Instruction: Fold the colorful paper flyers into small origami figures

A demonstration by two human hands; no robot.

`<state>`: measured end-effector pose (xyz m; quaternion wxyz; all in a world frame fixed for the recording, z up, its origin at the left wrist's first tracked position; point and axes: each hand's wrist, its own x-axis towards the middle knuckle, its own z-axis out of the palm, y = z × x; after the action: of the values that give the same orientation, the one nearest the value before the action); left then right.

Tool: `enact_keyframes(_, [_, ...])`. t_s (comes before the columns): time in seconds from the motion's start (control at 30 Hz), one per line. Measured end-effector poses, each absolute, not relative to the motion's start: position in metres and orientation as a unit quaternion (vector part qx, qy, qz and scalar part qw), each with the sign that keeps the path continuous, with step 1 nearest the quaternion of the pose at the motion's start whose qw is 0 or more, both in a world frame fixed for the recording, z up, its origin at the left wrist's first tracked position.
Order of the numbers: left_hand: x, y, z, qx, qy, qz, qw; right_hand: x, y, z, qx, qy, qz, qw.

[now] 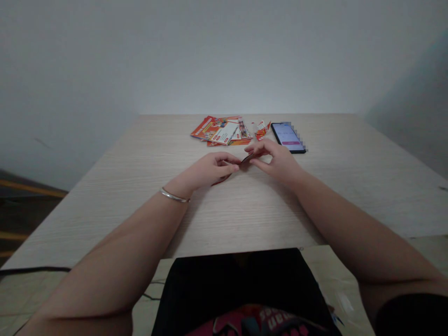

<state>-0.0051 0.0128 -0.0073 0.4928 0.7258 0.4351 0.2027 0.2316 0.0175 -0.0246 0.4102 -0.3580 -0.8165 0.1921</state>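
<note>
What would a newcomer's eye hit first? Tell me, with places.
Most likely the left hand and right hand, holding a thin piece between them over the middle of the table. Next come the orange printed sheets piled toward the far edge, and the phone with its lit screen to their right. A silver bangle shows on the left wrist.

A smooth, narrow silver bangle (174, 195) is circling the left wrist (180, 185) just behind the left hand (212, 169), at eight o'clock from the middle of the view, its rounded band catching a pale shine. At four o'clock, a black sleeve (415, 313) is covering the right upper arm and ending near the elbow. Black clothing (238, 275) is spreading broadly at six o'clock, and a red-and-pink print (245, 322) with white lettering and a grey patch is showing along the bottom edge.
</note>
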Motion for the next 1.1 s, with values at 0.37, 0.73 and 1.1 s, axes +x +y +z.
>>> enact_keyframes(0.37, [-0.001, 0.014, -0.007, 0.765, 0.378, 0.303, 0.424, 0.226, 0.013, -0.02, -0.397, -0.806, 0.166, 0.407])
enact_keyframes(0.73, [-0.002, 0.012, -0.007, 0.711, 0.422, 0.279, 0.488, 0.232, 0.022, -0.023, -0.293, -0.839, 0.075, 0.452])
enact_keyframes(1.1, [-0.013, 0.026, -0.013, 0.773, 0.5, 0.29, 0.261, 0.234, 0.018, -0.015, -0.307, -0.874, 0.063, 0.371])
